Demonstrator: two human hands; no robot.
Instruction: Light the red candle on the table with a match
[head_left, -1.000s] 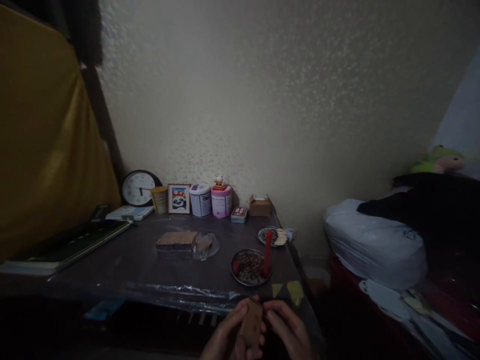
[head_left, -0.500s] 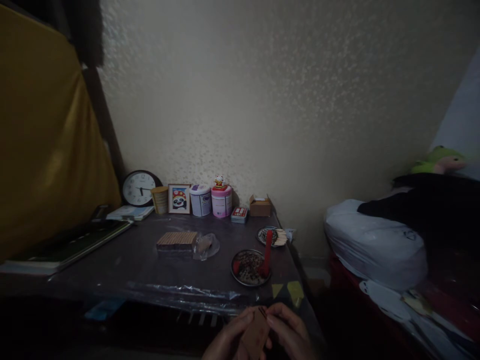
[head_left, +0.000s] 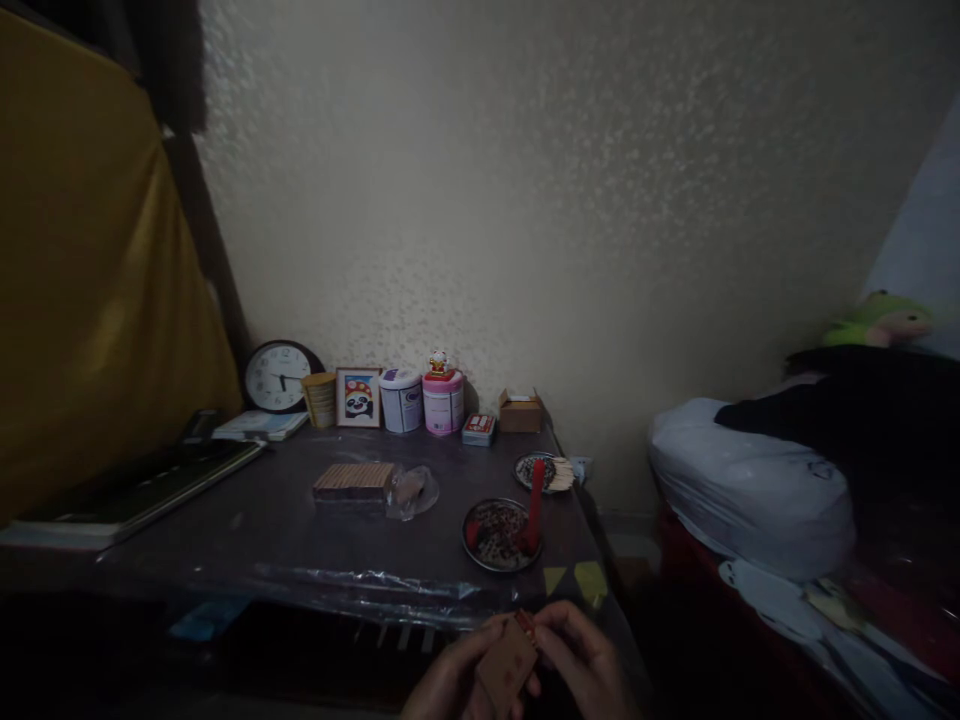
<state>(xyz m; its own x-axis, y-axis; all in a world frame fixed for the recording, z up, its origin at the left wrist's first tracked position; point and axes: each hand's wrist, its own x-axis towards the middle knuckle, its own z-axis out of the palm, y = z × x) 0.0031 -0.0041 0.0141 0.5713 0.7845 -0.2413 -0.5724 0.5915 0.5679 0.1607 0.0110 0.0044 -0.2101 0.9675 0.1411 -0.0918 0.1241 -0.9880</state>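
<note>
My left hand [head_left: 450, 670] is closed around a small brown cardboard box [head_left: 508, 660], matchbox-like, with red marks on its face. At the box's upper right end a reddish bit shows, and the fingers of my right hand [head_left: 581, 655] pinch there. What lies inside the box is hidden. Both hands are low in the view, in front of the table's near edge. Just beyond them stands a round metal plate [head_left: 484, 562] with dark and pale bits and a red upright handle-like piece [head_left: 536, 500].
A second plate [head_left: 519, 480] holds dark-tipped pale sticks. A wrapped row of brown pieces [head_left: 352, 482] and a clear plastic bag [head_left: 414, 492] lie mid-table. Along the wall stand a clock [head_left: 281, 378], a picture frame [head_left: 358, 398], tubs [head_left: 401, 400] and an open carton [head_left: 520, 412].
The small box has tilted further to the right in my hands. More red now shows at its upper end, beside my right fingers.
</note>
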